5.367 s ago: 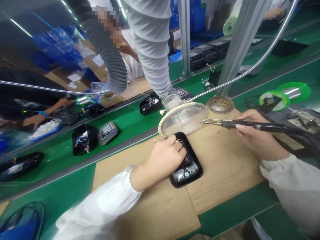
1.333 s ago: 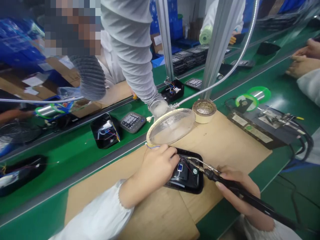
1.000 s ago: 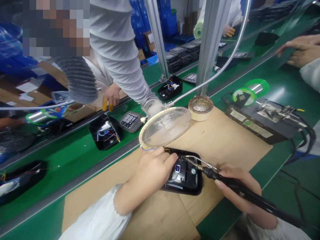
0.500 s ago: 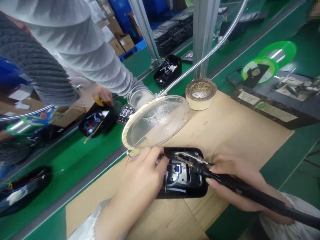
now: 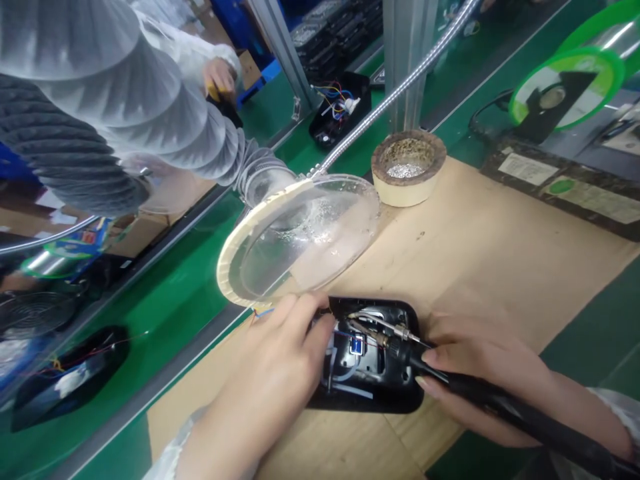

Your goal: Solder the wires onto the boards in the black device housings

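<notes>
Gripping a soldering iron in the closed right hand — its tip now over the wires in a black housing, no longer off to the side — while the left hand presses the housing's edge on the wooden board; a tape-ringed cup holds metal shavings.

Workstation is a green conveyor-type bench edged by a grey metal rail, with a pale wooden board laid across the near section. Two aluminium extrusion uprights rise from the far side of the bench; the nearer, wider one stands just behind the board. Beyond them, stacked black trays sit along a further stretch of green bench, with blue plastic crates behind and cardboard boxes low at left.
</notes>
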Demonstrator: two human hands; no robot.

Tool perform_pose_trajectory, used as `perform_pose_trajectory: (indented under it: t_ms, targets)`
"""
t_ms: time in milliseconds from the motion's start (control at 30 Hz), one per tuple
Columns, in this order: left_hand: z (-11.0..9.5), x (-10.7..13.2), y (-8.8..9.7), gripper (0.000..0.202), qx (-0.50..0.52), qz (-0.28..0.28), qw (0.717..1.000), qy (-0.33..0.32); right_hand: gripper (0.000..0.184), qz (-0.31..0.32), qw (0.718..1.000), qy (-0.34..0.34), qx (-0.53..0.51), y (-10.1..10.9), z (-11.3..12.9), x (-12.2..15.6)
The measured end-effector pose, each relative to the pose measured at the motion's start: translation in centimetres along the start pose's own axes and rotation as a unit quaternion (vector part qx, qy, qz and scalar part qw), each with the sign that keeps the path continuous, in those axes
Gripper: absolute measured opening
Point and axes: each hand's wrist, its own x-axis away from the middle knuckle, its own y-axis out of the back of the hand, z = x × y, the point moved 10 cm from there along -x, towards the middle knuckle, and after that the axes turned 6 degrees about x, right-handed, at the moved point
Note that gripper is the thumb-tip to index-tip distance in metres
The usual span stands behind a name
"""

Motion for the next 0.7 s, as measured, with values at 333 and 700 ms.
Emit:
perform_pose_trajectory:
  t_ms: [333,700]
  targets:
    - [0.3,0.01,-0.1,0.024,0.022,0.006,1.0,0.005,0.038,0.013,1.0,-0.007,-0.008,-0.44,-0.15,-0.32]
    - [0.22,-0.14,0.12,0.024,0.026,0.002,1.0,-0.004,0.037,0.017,1.0,-0.003,-0.008,-0.74,-0.17,-0.24]
